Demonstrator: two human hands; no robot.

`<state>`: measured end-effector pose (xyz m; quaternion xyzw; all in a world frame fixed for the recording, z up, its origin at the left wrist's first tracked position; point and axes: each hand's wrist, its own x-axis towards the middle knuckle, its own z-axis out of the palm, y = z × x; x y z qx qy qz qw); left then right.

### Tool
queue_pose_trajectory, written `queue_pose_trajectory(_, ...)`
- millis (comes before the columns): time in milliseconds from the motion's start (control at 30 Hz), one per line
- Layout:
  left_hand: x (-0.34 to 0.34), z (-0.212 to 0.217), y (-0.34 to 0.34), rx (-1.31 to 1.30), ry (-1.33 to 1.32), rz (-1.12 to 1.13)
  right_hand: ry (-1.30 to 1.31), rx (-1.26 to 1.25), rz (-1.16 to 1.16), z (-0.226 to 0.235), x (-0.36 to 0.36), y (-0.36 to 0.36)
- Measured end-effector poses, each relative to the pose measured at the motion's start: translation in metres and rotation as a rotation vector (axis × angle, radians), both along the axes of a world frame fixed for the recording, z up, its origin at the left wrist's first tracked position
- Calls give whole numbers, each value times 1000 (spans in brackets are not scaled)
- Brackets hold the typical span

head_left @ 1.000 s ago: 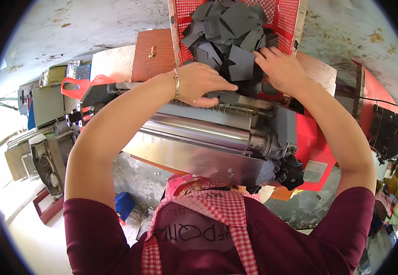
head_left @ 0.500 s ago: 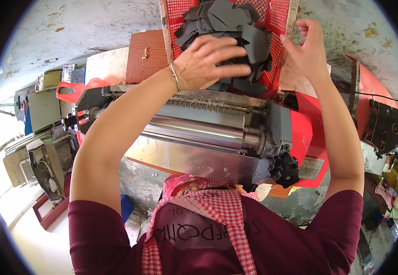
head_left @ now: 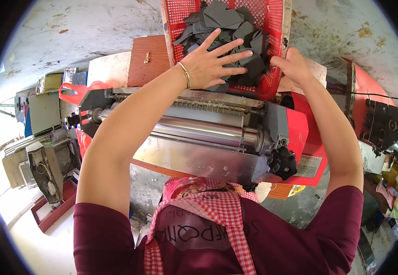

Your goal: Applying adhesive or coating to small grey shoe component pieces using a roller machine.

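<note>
A red plastic basket (head_left: 275, 27) stands behind the roller machine, heaped with dark grey flat pieces (head_left: 222, 16). My left hand (head_left: 212, 63) is over the near part of the heap, fingers spread, with a bracelet on the wrist; nothing shows in its grasp. My right hand (head_left: 293, 65) is at the basket's right rim, its fingers curled closed around the edge. Between my arms lies the machine with its shiny metal roller (head_left: 199, 130) and a toothed bar (head_left: 194, 105) behind it.
A black star-shaped knob (head_left: 282, 163) and red housing (head_left: 296, 130) form the machine's right end. A red plastic bag (head_left: 77, 91) lies at its left. Brown board (head_left: 147, 59) sits left of the basket. Another person (head_left: 396, 201) is at the far right edge.
My right hand has moved down and left onto the basket's rim, and its fingers have closed. The left hand's fingers have spread wider over the grey pieces.
</note>
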<state>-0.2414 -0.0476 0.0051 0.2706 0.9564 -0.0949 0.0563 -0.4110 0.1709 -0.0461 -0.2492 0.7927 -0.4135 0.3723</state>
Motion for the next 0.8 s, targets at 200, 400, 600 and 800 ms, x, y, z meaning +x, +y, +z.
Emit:
queue_pose_trajectory(200,1,13,-7,-66,46,0,7,-112,-73,15,6,1)
queue_pose_trajectory(400,8,5,-5,-165,119,-9,182,-304,-57,18,16,-2)
queue_pose_trajectory(600,3,8,-3,-162,184,29,208,-166,59,8,17,-3)
queue_pose_trajectory(800,3,25,-16,-92,89,167,217,-43,24,40,16,-7)
